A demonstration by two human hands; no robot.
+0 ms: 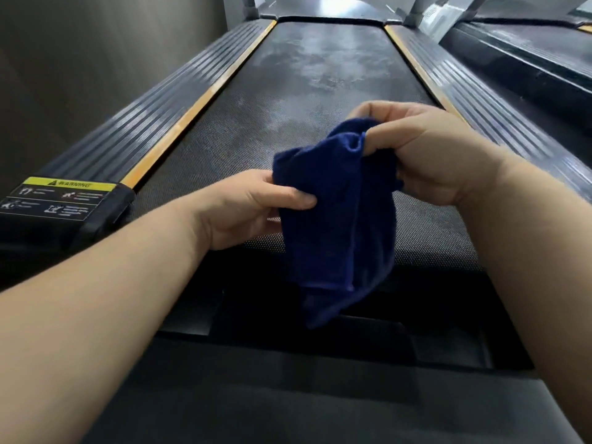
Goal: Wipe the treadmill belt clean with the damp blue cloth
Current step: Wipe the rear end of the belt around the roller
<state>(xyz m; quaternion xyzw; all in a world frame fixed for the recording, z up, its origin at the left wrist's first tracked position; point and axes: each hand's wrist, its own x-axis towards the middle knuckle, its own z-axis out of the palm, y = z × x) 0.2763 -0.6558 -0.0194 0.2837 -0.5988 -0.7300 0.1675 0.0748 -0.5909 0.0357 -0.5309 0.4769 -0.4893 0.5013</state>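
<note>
The dark blue cloth (pixel 339 213) hangs folded in the air above the near end of the black treadmill belt (pixel 288 91). My right hand (pixel 426 155) pinches its top corner. My left hand (pixel 250 209) grips its left edge between thumb and fingers. The cloth's lower end droops past the belt's rear edge. Pale, cloudy patches show on the belt farther away, toward the front of the machine.
Ribbed dark side rails with yellow strips (pixel 192 113) run along both sides of the belt. A yellow warning label (pixel 61 197) sits on the rear left corner. A second treadmill (pixel 528 59) stands to the right. A wall is on the left.
</note>
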